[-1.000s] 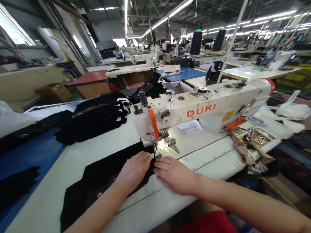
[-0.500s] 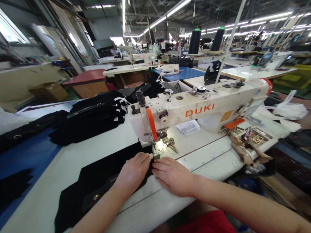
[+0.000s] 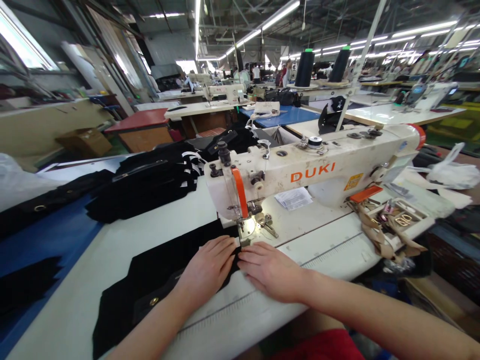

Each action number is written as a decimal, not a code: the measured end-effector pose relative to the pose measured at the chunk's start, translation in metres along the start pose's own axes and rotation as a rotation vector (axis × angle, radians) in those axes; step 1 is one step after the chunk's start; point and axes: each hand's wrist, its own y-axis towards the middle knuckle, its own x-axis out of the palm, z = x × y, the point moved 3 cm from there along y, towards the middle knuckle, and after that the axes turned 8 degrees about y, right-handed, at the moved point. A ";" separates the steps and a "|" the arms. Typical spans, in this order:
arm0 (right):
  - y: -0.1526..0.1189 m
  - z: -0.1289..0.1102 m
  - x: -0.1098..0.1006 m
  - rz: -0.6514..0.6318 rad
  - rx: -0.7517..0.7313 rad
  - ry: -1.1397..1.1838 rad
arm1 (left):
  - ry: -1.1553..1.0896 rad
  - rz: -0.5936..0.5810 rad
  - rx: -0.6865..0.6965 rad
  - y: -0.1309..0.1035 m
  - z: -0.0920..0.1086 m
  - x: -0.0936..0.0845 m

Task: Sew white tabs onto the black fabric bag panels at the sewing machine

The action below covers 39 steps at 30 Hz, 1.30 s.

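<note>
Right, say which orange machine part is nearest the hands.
The long upright strip, the leftmost; the lettering, flat bar and end cap sit farther away.

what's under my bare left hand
Flat black cloth shows beside your left hand, with a small white piece at the fingertips. Whatever lies directly beneath the palm is covered, so I can't tell.

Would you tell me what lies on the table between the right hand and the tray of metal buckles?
In the head view, a ruler scale runs along the white tabletop, and tan straps trail at the near side of the tray.
</note>
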 end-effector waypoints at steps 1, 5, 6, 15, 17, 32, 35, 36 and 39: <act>0.001 0.000 -0.001 -0.009 -0.008 0.001 | -0.011 -0.023 -0.014 -0.002 -0.001 0.000; 0.004 0.003 -0.005 -0.029 -0.041 0.009 | -0.058 -0.110 -0.055 -0.008 -0.002 0.001; 0.005 0.003 -0.005 -0.029 -0.044 0.011 | -0.065 -0.120 -0.062 -0.009 -0.002 0.001; 0.021 0.031 -0.014 0.002 0.081 -0.087 | -0.050 -0.127 -0.094 -0.001 0.010 0.005; 0.022 0.037 -0.014 0.001 0.064 -0.121 | -0.039 -0.126 -0.093 0.000 0.013 0.006; 0.030 0.052 -0.014 -0.058 0.057 -0.172 | -0.043 -0.129 -0.107 0.011 0.003 0.010; 0.029 0.053 -0.014 -0.053 0.058 -0.174 | -0.058 -0.118 -0.103 0.014 0.000 0.011; 0.029 0.053 -0.014 -0.052 0.062 -0.173 | -0.063 -0.113 -0.105 0.015 -0.002 0.012; 0.030 0.055 -0.013 -0.046 0.085 -0.176 | -0.065 -0.102 -0.103 0.016 -0.005 0.014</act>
